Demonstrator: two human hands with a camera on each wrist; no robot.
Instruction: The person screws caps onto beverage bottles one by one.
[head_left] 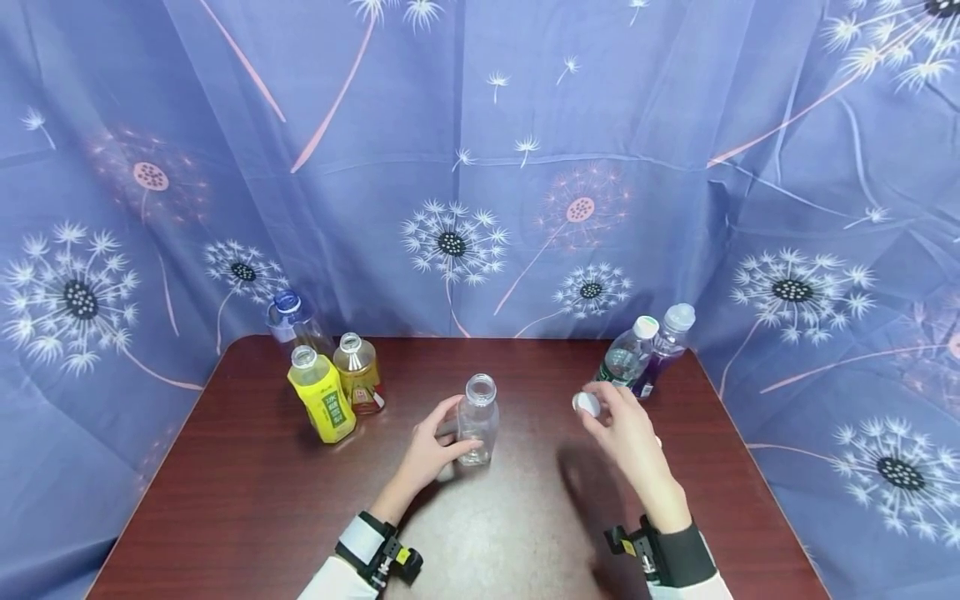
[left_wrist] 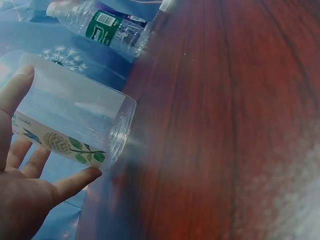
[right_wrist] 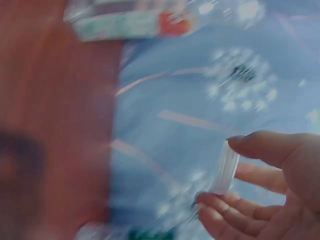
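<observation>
My left hand [head_left: 433, 446] grips a clear, uncapped bottle [head_left: 480, 425] standing upright near the table's middle. In the left wrist view, fingers and thumb span the side of this bottle [left_wrist: 75, 107], which bears a label with a pale flower and green leaves. To the right, my right hand [head_left: 626, 429] pinches a white bottle cap [head_left: 586, 405] above the table. The right wrist view shows that cap [right_wrist: 226, 167] edge-on between thumb and fingertips. The cap is well apart from the bottle.
At the back left stand a yellow-labelled bottle [head_left: 322, 396], an amber-tinted bottle [head_left: 360, 375] and a blue-capped bottle [head_left: 288, 321]. A green-labelled bottle [head_left: 626, 354] and a purple bottle [head_left: 666, 346] stand back right. A blue curtain [head_left: 525, 317] hangs behind the table [head_left: 517, 533].
</observation>
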